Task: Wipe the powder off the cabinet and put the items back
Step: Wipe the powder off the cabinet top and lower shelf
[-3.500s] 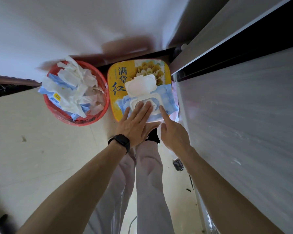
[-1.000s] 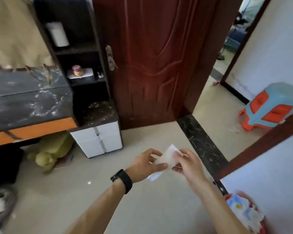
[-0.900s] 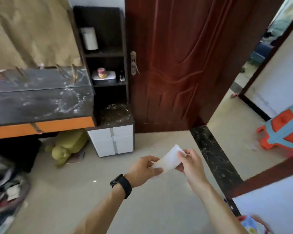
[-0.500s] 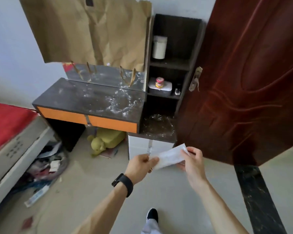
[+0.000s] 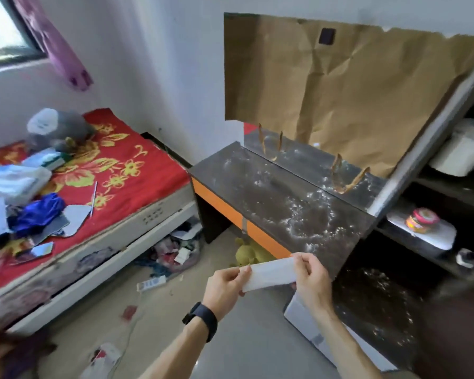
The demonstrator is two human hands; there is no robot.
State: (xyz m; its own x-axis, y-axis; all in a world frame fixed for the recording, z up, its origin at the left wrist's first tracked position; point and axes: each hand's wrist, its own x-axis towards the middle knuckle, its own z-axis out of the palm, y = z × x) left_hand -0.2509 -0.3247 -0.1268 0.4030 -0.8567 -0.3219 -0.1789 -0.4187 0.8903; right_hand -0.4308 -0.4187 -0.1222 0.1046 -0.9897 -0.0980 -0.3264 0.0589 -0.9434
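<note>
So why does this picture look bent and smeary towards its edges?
Head view: the wide-angle lens tilts the powder-dusted dark cabinet top; the corners smear; the bright window is blown out; the white folded wipe pinched by left hand and right hand is fairly sharp.

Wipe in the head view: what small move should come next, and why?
Probably lower the wipe forward onto the near corner of the dark desktop and start wiping. The left hand and the right hand pinch its ends and hold it stretched in the air just short of that edge, and white powder lies scattered across the desktop.
</note>
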